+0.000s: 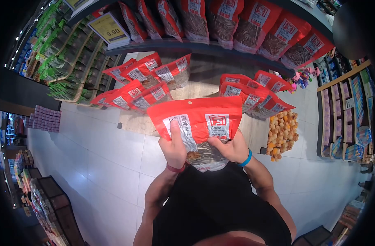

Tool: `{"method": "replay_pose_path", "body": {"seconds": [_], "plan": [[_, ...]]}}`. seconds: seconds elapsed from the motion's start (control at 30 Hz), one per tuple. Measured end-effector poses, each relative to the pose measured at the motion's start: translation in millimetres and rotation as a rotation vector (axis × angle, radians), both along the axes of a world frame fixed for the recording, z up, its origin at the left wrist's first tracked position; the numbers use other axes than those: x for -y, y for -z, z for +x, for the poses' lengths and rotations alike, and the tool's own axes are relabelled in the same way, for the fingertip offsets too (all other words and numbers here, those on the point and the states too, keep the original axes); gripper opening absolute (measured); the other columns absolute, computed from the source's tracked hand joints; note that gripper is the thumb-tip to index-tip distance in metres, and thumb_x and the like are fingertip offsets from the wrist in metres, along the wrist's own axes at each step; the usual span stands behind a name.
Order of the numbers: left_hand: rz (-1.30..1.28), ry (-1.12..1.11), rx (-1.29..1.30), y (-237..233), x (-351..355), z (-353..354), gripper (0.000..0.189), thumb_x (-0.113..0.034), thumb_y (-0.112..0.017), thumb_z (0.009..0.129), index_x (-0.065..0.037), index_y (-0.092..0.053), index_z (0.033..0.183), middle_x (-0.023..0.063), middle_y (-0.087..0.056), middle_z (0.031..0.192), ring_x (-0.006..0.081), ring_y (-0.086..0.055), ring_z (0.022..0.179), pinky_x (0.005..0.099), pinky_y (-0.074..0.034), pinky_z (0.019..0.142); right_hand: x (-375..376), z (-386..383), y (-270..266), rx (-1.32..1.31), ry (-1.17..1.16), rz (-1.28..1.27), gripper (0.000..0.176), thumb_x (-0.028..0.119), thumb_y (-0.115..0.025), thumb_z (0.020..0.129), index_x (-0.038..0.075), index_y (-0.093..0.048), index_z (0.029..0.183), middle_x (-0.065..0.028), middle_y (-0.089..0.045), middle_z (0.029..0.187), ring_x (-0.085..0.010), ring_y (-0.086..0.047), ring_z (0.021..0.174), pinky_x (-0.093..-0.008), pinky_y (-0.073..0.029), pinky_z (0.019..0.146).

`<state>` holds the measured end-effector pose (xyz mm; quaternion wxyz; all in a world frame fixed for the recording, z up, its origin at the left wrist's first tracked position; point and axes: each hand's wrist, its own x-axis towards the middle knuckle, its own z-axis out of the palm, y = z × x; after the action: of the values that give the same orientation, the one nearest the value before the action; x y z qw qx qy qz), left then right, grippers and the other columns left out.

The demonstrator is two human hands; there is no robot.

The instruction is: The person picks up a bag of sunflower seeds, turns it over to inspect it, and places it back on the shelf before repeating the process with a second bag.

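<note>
Between my two hands, close to my body, is a bag of sunflower seeds (215,151) with a red top, white labels and a clear lower part showing the seeds. My left hand (174,145) grips its left side, thumb on the front. On the right side, my right hand (232,148) holds it the same way, its thumb pressed below the logo label. The fingers of both hands are hidden behind the bag. Beyond it, similar red bags stand in a left group (140,80) and a right group (253,95) on a low wooden shelf (204,88).
Above, a dark shelf (195,46) carries a row of the same red bags, with a price sign (110,32) at its left. Green packages (60,61) line shelving at far left. A patterned block display (282,135) stands right of the low shelf. More racks (343,115) are farther right.
</note>
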<state>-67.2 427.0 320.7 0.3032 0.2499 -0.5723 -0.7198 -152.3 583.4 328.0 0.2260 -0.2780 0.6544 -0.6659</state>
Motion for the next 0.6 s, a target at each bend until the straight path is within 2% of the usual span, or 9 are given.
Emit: {"method": "replay_pose_path", "body": {"seconds": [0.1, 0.17, 0.27, 0.33, 0.37, 0.47, 0.53, 0.6], "plan": [[-0.019, -0.019, 0.028, 5, 0, 0, 0.028, -0.018, -0.049, 0.101, 0.005, -0.056, 0.116, 0.0070, -0.064, 0.105, 0.0099, -0.059, 0.090, 0.0279, -0.048, 0.080, -4, -3, 8, -0.050, -0.008, 0.040, 0.032, 0.011, -0.071, 0.085, -0.002, -0.061, 0.111, -0.0101, -0.069, 0.103, -0.0153, -0.064, 0.095, -0.0322, -0.050, 0.086], [-0.018, -0.005, 0.043, 5, 3, 0, 0.027, -0.017, -0.050, 0.101, 0.005, -0.057, 0.115, 0.0068, -0.065, 0.104, 0.0095, -0.059, 0.090, 0.0279, -0.048, 0.080, -6, -12, 12, 0.119, -0.057, -0.043, 0.036, 0.011, -0.072, 0.084, -0.002, -0.058, 0.115, -0.0082, -0.067, 0.106, -0.0142, -0.063, 0.097, -0.0320, -0.049, 0.087], [0.049, 0.128, -0.061, -3, 10, -1, 0.022, -0.012, -0.054, 0.098, 0.005, -0.060, 0.110, 0.0068, -0.067, 0.099, 0.0087, -0.059, 0.089, 0.0263, -0.047, 0.077, -11, -20, 24, 0.222, -0.058, -0.079, 0.041, 0.011, -0.073, 0.083, -0.001, -0.055, 0.119, -0.0069, -0.066, 0.109, -0.0134, -0.062, 0.099, -0.0319, -0.049, 0.089], [0.104, 0.366, -0.070, -10, 16, 4, 0.022, -0.007, -0.057, 0.094, 0.005, -0.059, 0.113, 0.0075, -0.067, 0.103, 0.0111, -0.061, 0.094, 0.0278, -0.049, 0.082, -14, -24, 26, 0.215, -0.056, -0.088, 0.041, 0.011, -0.072, 0.084, -0.001, -0.055, 0.119, -0.0074, -0.066, 0.109, -0.0141, -0.062, 0.099, -0.0324, -0.049, 0.089], [0.161, 0.435, -0.034, -15, 16, 7, 0.029, -0.002, -0.061, 0.090, 0.004, -0.056, 0.118, 0.0080, -0.065, 0.108, 0.0138, -0.062, 0.098, 0.0294, -0.049, 0.086, -16, -26, 27, 0.204, -0.060, -0.113, 0.042, 0.012, -0.071, 0.084, -0.001, -0.054, 0.120, -0.0076, -0.065, 0.110, -0.0144, -0.062, 0.099, -0.0326, -0.049, 0.089], [0.160, 0.536, 0.014, -10, 11, 10, 0.037, 0.001, -0.065, 0.086, 0.003, -0.053, 0.121, 0.0084, -0.064, 0.111, 0.0149, -0.062, 0.099, 0.0302, -0.050, 0.086, -16, -25, 28, 0.197, -0.055, -0.164, 0.041, 0.014, -0.069, 0.086, -0.001, -0.053, 0.121, -0.0077, -0.064, 0.111, -0.0150, -0.061, 0.101, -0.0331, -0.049, 0.090], [0.114, 0.541, 0.022, -11, 9, 12, 0.040, 0.002, -0.067, 0.084, 0.002, -0.053, 0.121, 0.0087, -0.064, 0.111, 0.0152, -0.062, 0.099, 0.0304, -0.051, 0.085, -15, -24, 30, 0.297, -0.060, -0.270, 0.039, 0.015, -0.066, 0.089, -0.001, -0.052, 0.122, -0.0074, -0.064, 0.113, -0.0149, -0.061, 0.102, -0.0330, -0.049, 0.090], [0.069, 0.566, 0.056, -4, 11, 13, 0.047, 0.004, -0.067, 0.083, 0.006, -0.046, 0.126, 0.0134, -0.062, 0.113, 0.0186, -0.064, 0.100, 0.0329, -0.053, 0.086, -13, -24, 29, 0.341, -0.032, -0.280, 0.037, 0.016, -0.065, 0.090, -0.001, -0.053, 0.121, -0.0070, -0.064, 0.111, -0.0142, -0.060, 0.101, -0.0322, -0.049, 0.089]]}}
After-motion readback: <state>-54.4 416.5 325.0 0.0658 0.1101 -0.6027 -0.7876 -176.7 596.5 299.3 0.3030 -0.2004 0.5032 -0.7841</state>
